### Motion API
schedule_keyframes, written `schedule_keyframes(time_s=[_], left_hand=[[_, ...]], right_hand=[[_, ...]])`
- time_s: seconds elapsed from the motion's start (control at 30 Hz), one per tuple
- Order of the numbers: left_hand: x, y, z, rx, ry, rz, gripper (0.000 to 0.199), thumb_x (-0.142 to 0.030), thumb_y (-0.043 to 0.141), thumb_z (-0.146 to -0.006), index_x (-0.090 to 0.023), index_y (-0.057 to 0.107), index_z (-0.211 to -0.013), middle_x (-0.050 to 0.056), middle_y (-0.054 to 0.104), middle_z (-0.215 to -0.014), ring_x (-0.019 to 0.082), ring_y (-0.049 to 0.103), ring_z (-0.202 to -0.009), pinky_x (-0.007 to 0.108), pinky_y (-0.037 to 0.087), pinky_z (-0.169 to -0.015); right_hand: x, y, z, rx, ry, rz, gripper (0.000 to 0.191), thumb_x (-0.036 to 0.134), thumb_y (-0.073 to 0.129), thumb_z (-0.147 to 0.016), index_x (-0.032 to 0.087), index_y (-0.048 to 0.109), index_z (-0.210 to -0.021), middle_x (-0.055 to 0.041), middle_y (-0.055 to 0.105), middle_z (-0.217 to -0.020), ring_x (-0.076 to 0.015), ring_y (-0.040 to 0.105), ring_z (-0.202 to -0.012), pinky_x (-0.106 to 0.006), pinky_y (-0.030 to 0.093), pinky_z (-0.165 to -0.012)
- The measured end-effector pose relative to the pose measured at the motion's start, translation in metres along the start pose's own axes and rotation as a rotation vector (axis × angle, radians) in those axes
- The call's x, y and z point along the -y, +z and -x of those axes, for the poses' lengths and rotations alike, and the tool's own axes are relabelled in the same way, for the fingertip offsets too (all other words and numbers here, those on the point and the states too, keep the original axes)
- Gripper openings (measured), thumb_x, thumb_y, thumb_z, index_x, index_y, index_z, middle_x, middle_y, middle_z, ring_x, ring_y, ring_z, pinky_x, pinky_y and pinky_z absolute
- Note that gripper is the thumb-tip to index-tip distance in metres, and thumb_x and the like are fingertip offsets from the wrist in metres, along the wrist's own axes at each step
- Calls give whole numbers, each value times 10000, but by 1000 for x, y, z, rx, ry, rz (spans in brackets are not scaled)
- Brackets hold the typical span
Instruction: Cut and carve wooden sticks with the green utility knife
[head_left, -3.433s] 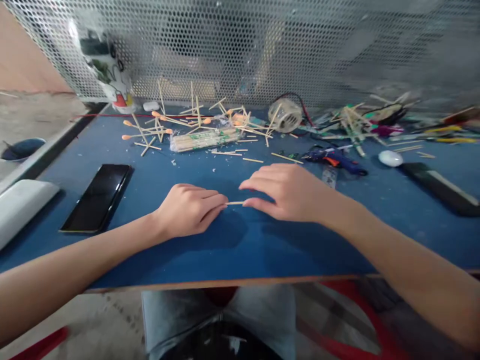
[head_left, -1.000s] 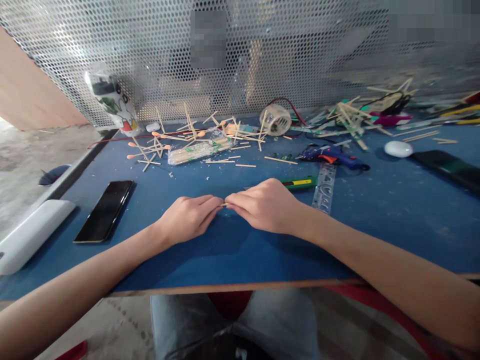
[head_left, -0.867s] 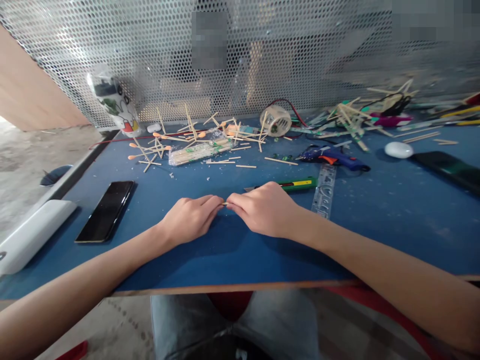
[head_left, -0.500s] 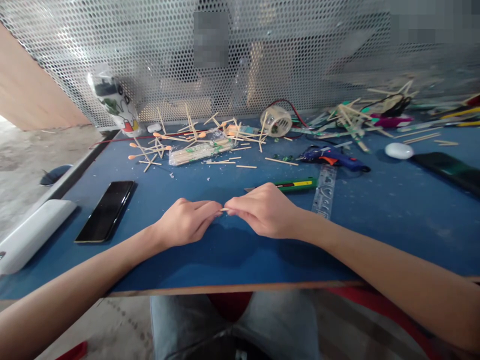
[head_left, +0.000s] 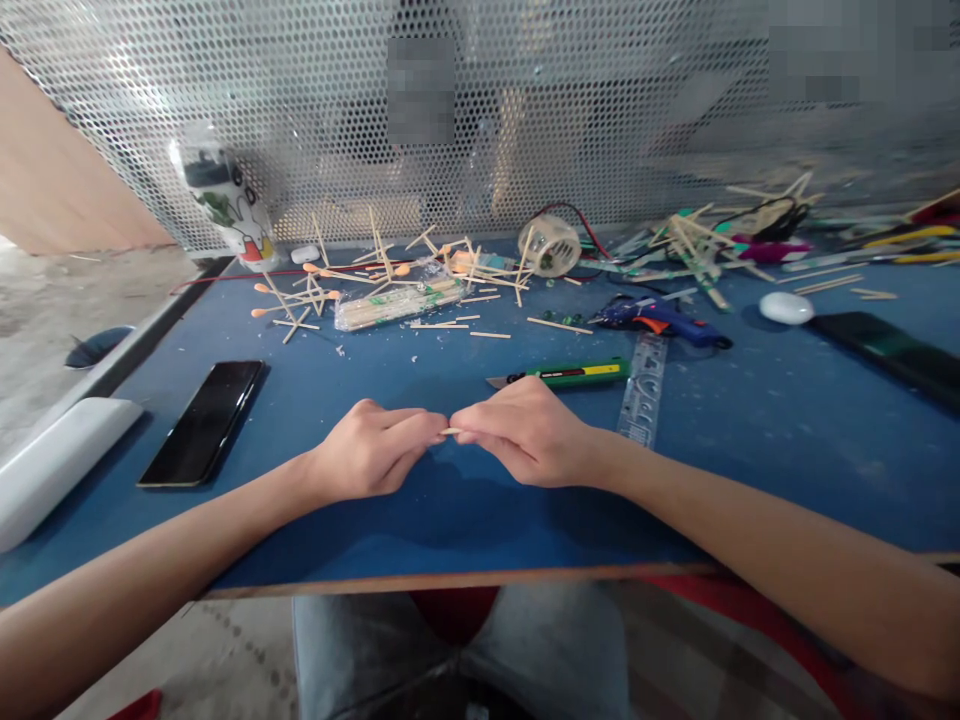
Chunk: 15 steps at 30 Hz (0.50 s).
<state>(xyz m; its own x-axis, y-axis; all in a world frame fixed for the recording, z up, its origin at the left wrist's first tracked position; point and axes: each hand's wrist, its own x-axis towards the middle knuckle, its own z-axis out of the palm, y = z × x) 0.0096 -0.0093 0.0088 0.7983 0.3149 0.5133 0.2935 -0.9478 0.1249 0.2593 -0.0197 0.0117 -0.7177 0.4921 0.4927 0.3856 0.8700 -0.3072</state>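
Note:
Both my hands meet over the near part of the blue table [head_left: 465,530], fingertips almost touching. A small piece of pale wooden stick [head_left: 451,431] shows between them; most of it is hidden by the fingers. My left hand [head_left: 379,447] pinches its left end, and my right hand [head_left: 529,432] pinches the right end. Just beyond the right hand lies a green utility knife [head_left: 577,373] with its blade out, pointing left. A clear plastic ruler [head_left: 643,390] lies to the right of that hand, close to the knife's back end.
Behind are stick frames [head_left: 379,250], a plastic-wrapped stick bundle [head_left: 401,303], a tape roll [head_left: 550,246] and a blue glue gun [head_left: 664,320]. A black phone [head_left: 204,424] and white case [head_left: 64,465] lie left. Right are a white oval case [head_left: 785,308] and a dark phone [head_left: 892,350].
The camera view has shifted slightly, so the scene sits a little differently in the picture. Both hands keep the same pinch on the stick, which is tilted a little more.

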Motion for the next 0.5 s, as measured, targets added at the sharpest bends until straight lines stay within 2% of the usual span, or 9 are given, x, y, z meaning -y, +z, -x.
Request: schedule_keyframes(time_s=[0.07,0.17,0.3,0.4,0.5], left_hand=[[0,0,1,-9,-9,20,198,-162,384,-1035,-187,579,-1046,5,724,-788,96,637,-559,230,397,-493],[0,-2,2,-76,-69,36,219,-183,350,-1059,-195,565,-1019,2,701,-751,97,626,-566,216,440,-542],[2,-7,2,-136,-131,77,232,-234,384,-1070,-210,593,-971,-5,693,-756,88,617,-584,202,454,-581],[8,-8,-1,-167,-218,94,210,-236,423,-1062,-192,619,-1000,4,700,-807,84,616,-618,194,460,-620],[15,-6,-4,-181,-346,76,200,-229,437,-1058,-172,628,-1074,7,695,-847,90,620,-674,192,469,-676]], right_hand=[[2,0,0,21,36,-84,267,387,411,-1037,300,662,-1059,30,777,-857,-134,702,-699,-278,515,-635],[9,0,0,-22,90,-253,261,373,402,-1038,299,653,-1038,35,774,-854,-120,688,-659,-265,518,-618],[15,-1,-1,-132,22,-316,176,318,462,-1029,292,631,-986,46,746,-817,-93,653,-646,-230,488,-623],[12,0,-2,-209,40,-361,199,302,443,-1046,230,577,-917,44,639,-720,-68,534,-563,-217,420,-577],[9,3,-2,-167,120,-504,263,349,386,-1069,213,500,-875,57,493,-680,-64,382,-532,-223,353,-544]])
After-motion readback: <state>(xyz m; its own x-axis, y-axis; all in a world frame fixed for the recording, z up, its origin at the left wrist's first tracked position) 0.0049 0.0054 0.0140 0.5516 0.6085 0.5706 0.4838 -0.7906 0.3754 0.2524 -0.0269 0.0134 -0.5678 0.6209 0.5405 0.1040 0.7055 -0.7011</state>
